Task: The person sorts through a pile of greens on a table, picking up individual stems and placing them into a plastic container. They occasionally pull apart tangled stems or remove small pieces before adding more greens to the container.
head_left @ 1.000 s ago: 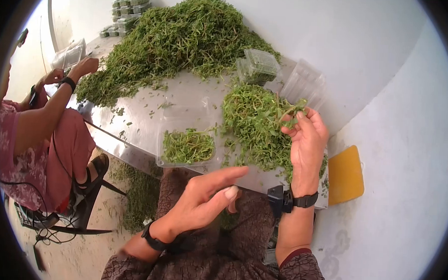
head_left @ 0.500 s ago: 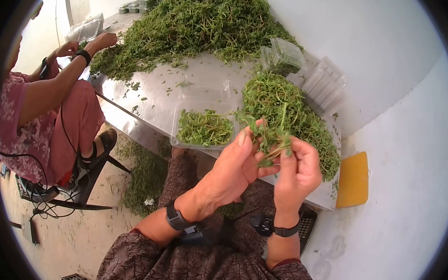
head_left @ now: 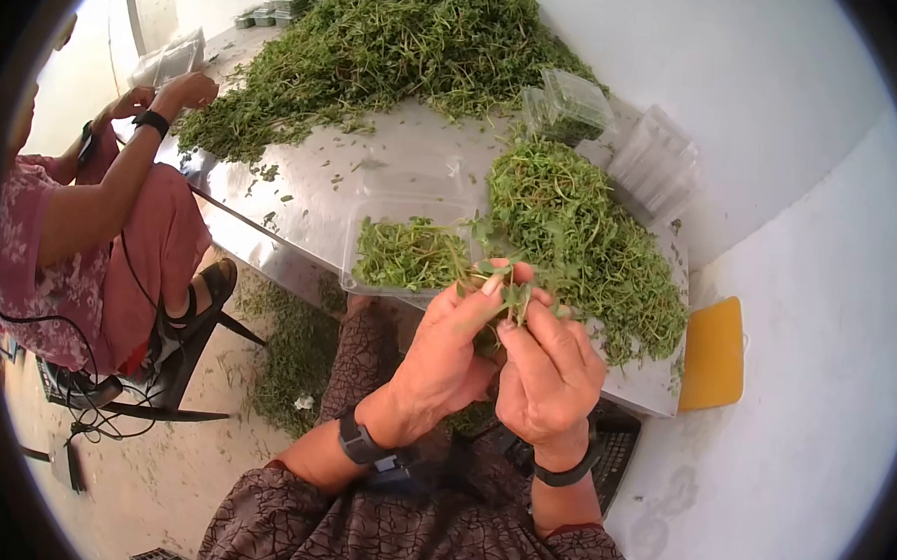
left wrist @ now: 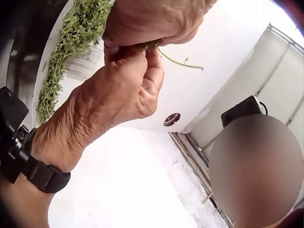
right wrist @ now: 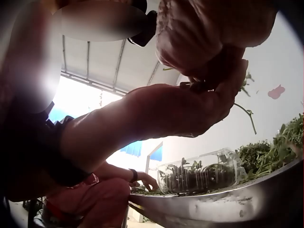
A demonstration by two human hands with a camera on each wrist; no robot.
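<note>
In the head view, my left hand (head_left: 440, 358) pinches a small bunch of green sprigs (head_left: 513, 295) between thumb and fingers. My right hand (head_left: 554, 375) grips the same bunch from the other side, and the two hands nearly meet. A thin stem (left wrist: 183, 63) sticks out past the fingers in the left wrist view. Beyond my left hand lies an open clear plastic container (head_left: 348, 274) with cut greens (head_left: 408, 254) inside, its lid folded back. A pile of loose greens (head_left: 590, 251) lies just past my right hand. Hands cover part of the bunch.
The metal table (head_left: 322, 189) bears a large heap of greens (head_left: 408, 53) at the back. A filled box (head_left: 574, 110) and stacked clear containers (head_left: 656, 167) stand at the right. A yellow board (head_left: 714, 354) is by the wall. Another person (head_left: 101, 205) sits at the left.
Over the last second, my left hand has come up to the sprigs and my right hand has brought them from the pile towards my body. Lately both hands have drawn closer together.
</note>
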